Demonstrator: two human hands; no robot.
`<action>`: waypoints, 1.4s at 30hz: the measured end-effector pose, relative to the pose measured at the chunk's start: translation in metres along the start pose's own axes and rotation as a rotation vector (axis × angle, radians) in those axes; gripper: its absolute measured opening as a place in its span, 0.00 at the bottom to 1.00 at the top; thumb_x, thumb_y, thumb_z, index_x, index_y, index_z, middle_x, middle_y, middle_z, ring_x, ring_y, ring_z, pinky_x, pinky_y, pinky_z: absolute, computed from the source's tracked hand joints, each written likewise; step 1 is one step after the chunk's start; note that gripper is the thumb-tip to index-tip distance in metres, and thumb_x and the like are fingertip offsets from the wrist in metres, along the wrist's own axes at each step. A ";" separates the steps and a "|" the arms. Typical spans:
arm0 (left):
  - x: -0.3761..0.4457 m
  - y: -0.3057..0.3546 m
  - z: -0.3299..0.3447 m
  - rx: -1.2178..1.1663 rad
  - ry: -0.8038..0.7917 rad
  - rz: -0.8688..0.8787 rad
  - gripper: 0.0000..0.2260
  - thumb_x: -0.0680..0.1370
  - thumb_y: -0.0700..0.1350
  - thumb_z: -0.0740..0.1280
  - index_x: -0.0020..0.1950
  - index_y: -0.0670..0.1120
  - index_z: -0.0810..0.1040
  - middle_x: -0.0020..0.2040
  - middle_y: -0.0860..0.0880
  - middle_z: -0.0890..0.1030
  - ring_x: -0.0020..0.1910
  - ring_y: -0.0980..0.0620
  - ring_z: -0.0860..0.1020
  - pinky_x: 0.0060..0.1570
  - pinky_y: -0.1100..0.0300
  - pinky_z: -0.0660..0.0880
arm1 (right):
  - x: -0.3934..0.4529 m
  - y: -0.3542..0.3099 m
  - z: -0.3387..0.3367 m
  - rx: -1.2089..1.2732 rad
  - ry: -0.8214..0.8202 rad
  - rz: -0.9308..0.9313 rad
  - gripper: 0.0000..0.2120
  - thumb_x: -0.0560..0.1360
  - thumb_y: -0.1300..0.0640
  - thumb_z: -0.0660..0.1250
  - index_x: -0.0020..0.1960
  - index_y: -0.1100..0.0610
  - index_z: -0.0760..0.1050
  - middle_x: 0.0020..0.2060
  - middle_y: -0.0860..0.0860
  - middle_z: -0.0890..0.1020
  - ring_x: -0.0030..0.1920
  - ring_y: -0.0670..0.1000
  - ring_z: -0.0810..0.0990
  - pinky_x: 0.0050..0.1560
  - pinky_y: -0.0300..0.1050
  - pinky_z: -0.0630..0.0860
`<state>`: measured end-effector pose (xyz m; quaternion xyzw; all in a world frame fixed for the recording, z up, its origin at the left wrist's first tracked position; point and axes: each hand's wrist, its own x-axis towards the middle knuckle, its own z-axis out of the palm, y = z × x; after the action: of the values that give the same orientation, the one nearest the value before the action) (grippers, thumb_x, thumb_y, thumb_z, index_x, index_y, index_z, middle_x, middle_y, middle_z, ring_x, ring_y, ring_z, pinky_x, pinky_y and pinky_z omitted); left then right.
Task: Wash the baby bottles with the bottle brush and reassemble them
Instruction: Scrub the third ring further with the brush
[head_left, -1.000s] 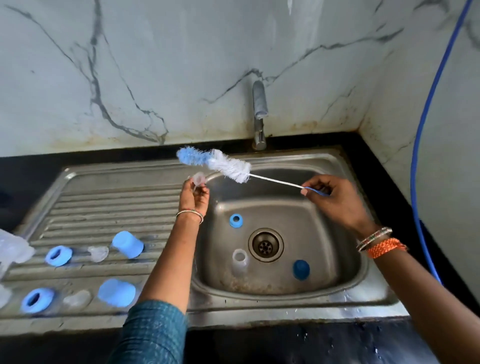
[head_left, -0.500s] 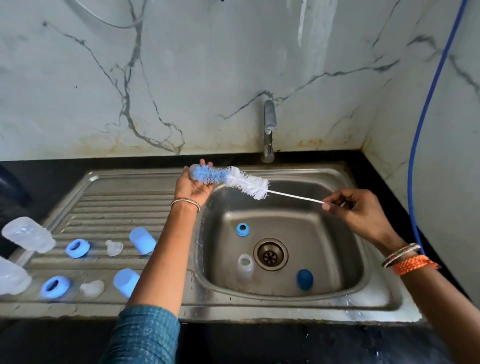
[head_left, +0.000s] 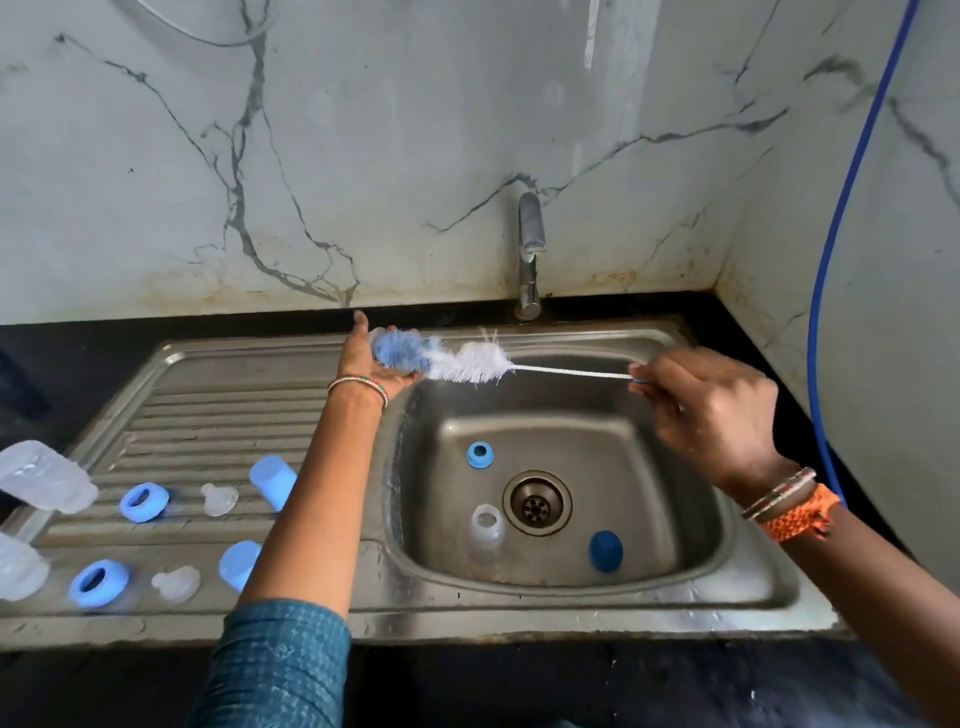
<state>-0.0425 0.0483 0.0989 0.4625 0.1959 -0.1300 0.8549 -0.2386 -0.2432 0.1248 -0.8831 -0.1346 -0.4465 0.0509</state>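
A: The left hand (head_left: 371, 358) is cupped over the far left rim of the stainless steel sink (head_left: 748, 566), and the blue-and-white bristled bottle brush (head_left: 441, 358) now lies across its palm. A second ago that hand pinched a small clear teat below the bristles; the blue tip has since slid into the hand.

B: Is the teat in there?

A: Probably, with the brush tip working inside it, but bristles and blur hide it, so that cannot be told. The right hand (head_left: 711, 410) pinches the thin white wire handle at the right, fingers curled around it.

B: And the other parts?

A: In the basin sit a clear plastic bottle (head_left: 487, 530) just left of the drain, a light blue screw ring (head_left: 480, 454) farther back, and a dark blue cap (head_left: 605, 551) near right. On the ribbed draining board at the left lie two blue rings (head_left: 144, 501), two clear teats (head_left: 219, 499), two pale blue caps (head_left: 272, 480) and two clear bottles (head_left: 44, 480).

B: So?

A: Scrubbing of this last set seems under way; reassembly has not begun.
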 end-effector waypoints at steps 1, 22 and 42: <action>-0.001 0.001 0.000 0.033 0.020 -0.032 0.16 0.81 0.56 0.56 0.45 0.44 0.73 0.49 0.42 0.79 0.53 0.42 0.76 0.57 0.46 0.68 | 0.000 0.002 -0.001 -0.061 0.036 -0.119 0.07 0.69 0.65 0.72 0.44 0.57 0.80 0.38 0.51 0.83 0.35 0.55 0.80 0.33 0.44 0.70; -0.001 0.006 -0.001 0.081 -0.078 -0.040 0.14 0.82 0.55 0.52 0.46 0.51 0.72 0.48 0.56 0.84 0.65 0.51 0.73 0.61 0.52 0.66 | 0.021 0.001 0.011 -0.134 -0.522 0.150 0.03 0.76 0.56 0.66 0.48 0.53 0.78 0.38 0.52 0.82 0.35 0.58 0.81 0.31 0.43 0.71; -0.003 0.019 -0.016 0.025 -0.187 0.036 0.20 0.81 0.61 0.47 0.52 0.52 0.75 0.59 0.53 0.80 0.61 0.47 0.74 0.60 0.45 0.65 | 0.018 -0.004 0.009 -0.056 -0.537 0.311 0.11 0.75 0.47 0.68 0.47 0.55 0.73 0.38 0.48 0.79 0.37 0.55 0.77 0.36 0.44 0.70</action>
<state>-0.0405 0.0719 0.1068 0.4625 0.1051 -0.1598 0.8657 -0.2225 -0.2335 0.1333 -0.9806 0.0058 -0.1874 0.0569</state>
